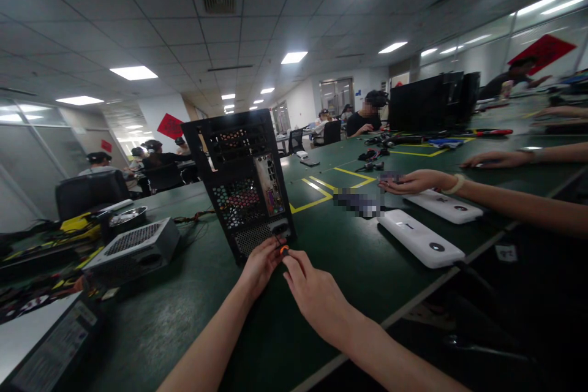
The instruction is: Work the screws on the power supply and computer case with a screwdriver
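A black computer case (239,190) stands on the green table with its back panel towards me, showing a port plate and vent holes. At its lower right corner, by the power supply, both my hands meet. My right hand (316,291) is closed on a small screwdriver (285,250) with an orange and black handle, pointed at the panel. My left hand (261,266) is pinched close to the screwdriver's thin shaft, against the bottom of the case. What its fingers hold is hidden.
A grey power supply (133,251) lies to the left, with another (46,343) in front of it. White power banks (420,237) lie to the right, near a co-worker's hand (420,180). Monitors (418,104) stand farther back. Yellow tape (316,201) marks the table.
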{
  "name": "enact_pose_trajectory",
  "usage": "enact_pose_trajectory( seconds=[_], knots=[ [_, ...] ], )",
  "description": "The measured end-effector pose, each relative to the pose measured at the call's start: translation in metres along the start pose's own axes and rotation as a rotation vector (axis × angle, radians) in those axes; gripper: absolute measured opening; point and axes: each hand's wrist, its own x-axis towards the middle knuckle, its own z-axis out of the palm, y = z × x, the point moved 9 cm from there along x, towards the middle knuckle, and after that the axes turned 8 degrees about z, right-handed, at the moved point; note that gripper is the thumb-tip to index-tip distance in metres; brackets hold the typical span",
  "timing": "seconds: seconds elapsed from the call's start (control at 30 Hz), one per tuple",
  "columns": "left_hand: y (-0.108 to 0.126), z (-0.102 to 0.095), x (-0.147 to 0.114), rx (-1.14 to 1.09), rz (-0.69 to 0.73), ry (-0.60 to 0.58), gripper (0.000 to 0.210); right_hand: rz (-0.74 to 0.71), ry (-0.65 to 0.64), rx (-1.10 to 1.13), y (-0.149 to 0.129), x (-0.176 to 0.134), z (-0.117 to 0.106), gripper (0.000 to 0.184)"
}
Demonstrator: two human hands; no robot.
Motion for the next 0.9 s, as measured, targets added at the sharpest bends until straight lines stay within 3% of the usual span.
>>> enact_pose_trajectory(
  seconds=[0.13,0.27,0.6,0.73,0.9],
  knots=[
    [0.001,0.001,0.000,0.001,-0.003,0.015,0.015,0.129,0.011,-0.065,0.015,0.002,0.003,0.019],
    [0.003,0.001,-0.002,0.001,-0.013,0.045,0.014,0.139,-0.007,-0.055,0.014,0.003,0.002,0.019],
    [0.000,0.001,0.002,-0.011,0.006,-0.026,0.015,-0.109,0.101,0.020,-0.006,-0.001,-0.012,0.022],
    [-0.001,0.001,0.002,-0.017,0.003,-0.021,0.015,-0.083,0.062,0.042,-0.006,0.000,-0.010,0.025],
    [-0.002,0.001,0.000,0.011,-0.021,-0.017,0.017,0.049,0.017,-0.049,0.006,0.002,-0.001,0.017]
  ],
)
